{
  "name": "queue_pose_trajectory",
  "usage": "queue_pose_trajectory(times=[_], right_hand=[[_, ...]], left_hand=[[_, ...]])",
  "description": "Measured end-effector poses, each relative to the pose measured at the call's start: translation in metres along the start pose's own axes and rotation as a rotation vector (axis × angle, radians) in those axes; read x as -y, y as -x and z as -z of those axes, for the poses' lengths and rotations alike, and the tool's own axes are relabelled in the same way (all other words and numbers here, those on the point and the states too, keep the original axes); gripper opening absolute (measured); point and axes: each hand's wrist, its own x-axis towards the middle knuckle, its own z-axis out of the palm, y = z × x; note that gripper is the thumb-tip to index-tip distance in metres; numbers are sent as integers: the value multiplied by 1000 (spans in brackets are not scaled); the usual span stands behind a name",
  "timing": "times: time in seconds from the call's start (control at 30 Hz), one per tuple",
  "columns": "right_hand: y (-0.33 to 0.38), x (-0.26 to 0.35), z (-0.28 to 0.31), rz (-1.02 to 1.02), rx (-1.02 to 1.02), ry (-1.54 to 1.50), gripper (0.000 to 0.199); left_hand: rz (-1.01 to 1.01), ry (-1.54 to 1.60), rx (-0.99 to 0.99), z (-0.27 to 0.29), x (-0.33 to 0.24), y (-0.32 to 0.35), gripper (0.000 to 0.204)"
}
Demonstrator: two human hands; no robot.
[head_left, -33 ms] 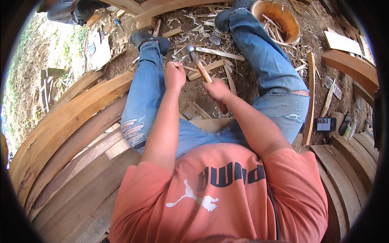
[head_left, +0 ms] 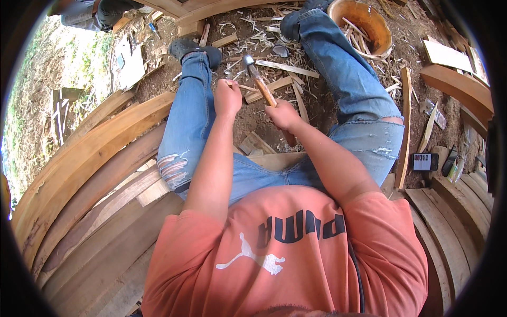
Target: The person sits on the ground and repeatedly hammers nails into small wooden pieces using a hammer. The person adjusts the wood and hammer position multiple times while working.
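My right hand (head_left: pixel 282 115) grips the wooden handle of a hammer (head_left: pixel 260 82), whose metal head points away from me over the dirt between my legs. My left hand (head_left: pixel 228 99) is closed around a thin wooden sliver (head_left: pixel 238 84), held just left of the hammer handle. Both hands hover above scattered wood offcuts (head_left: pixel 274 87) and shavings on the ground. I sit on a plank (head_left: pixel 277 158) in torn blue jeans.
Long curved wooden planks (head_left: pixel 100 153) lie stacked at my left, with more curved boards (head_left: pixel 454 238) at the right. An orange basin (head_left: pixel 381 29) holding wood scraps stands by my right foot. A phone (head_left: pixel 424 161) rests at the right. Another person's legs (head_left: pixel 100 10) show at top left.
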Motion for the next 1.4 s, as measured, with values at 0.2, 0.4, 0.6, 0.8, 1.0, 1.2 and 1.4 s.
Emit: queue_pose_trajectory(times=[0.2,0.4,0.6,0.8,1.0,1.2,1.4], right_hand=[[-25,-37,-1,-114,4,276,27],[-10,-15,-4,-20,24,13,26],[-7,-14,-5,-161,70,61,24],[-4,-20,-6,-44,13,122,28],[-2,-2,-3,-39,3,129,42],[-33,-70,-3,1,-48,566,39],[-5,-2,-2,-98,7,24,40]], left_hand=[[4,31,-7,1,-2,-6,20],[26,32,4,0,2,-1,21],[-21,17,8,2,2,-5,21],[2,15,32,2,-13,-4,22],[21,13,28,3,-1,-4,21],[20,-2,28,1,-7,-12,23],[71,-12,49,6,-4,-8,26]])
